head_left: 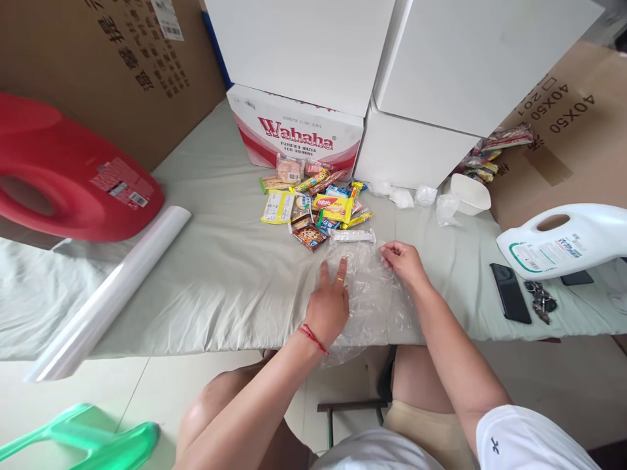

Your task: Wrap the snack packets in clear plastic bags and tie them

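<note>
Snack packets (333, 206) lie by a Wahaha box (298, 136); left hand (329, 308), unclenched, touches clear plastic (369, 297); right hand (405, 262) pinches its edge.

A long table (161, 339) with a pale green, wrinkly cloth (210, 281) goes right across. White boxes (304, 46) are piled up at the far side. A big brown box (63, 46) stands far left, and another brown box (600, 150) stands at the right. The near floor (494, 382) has pale, smooth tiles. The light is soft.
</note>
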Available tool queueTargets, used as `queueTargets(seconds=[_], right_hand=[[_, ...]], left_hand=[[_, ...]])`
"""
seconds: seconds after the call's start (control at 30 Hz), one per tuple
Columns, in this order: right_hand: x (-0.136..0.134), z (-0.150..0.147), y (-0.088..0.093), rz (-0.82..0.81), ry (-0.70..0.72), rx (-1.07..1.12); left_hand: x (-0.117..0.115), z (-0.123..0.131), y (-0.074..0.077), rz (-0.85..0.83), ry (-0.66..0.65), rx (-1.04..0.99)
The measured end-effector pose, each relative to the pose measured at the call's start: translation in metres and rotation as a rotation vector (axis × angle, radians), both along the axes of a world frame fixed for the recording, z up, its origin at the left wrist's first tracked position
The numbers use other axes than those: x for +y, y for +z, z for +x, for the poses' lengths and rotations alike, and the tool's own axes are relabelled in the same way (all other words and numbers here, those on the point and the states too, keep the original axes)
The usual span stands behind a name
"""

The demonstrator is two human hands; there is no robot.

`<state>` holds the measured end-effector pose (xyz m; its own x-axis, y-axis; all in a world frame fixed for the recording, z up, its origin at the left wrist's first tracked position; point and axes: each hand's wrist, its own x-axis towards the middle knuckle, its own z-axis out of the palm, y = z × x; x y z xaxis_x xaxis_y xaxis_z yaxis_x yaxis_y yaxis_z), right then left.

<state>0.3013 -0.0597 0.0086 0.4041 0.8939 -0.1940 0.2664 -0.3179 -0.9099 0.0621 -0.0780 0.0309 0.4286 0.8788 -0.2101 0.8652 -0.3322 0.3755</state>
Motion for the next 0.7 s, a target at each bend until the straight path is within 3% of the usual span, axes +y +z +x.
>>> queueTargets(seconds=[0.13, 0.43, 0.57, 0.63, 0.7], right_hand=[[-0.002, 0.019, -0.011, 0.092, -0.212, -0.039], [-0.006, 0.046, -0.026, 0.09, -0.313, -0.17], [-0.012, 0.053, -0.004, 0.109, -0.289, -0.487], [-0.025, 0.038, 0.013, 0.204, -0.247, -0.674], [-0.043, 0.006, 0.025, 0.311, -0.071, -0.748]], left_hand=[[0.007, 0.002, 0.002, -0.028, 0.032, 0.115], [0.03, 0.004, -0.007, 0.044, 0.024, 0.173], [0.04, 0.004, -0.012, 0.082, 0.035, 0.142], [0.043, 0.002, -0.013, 0.08, 0.037, 0.119], [0.046, -0.002, -0.012, 0.05, 0.028, 0.083]])
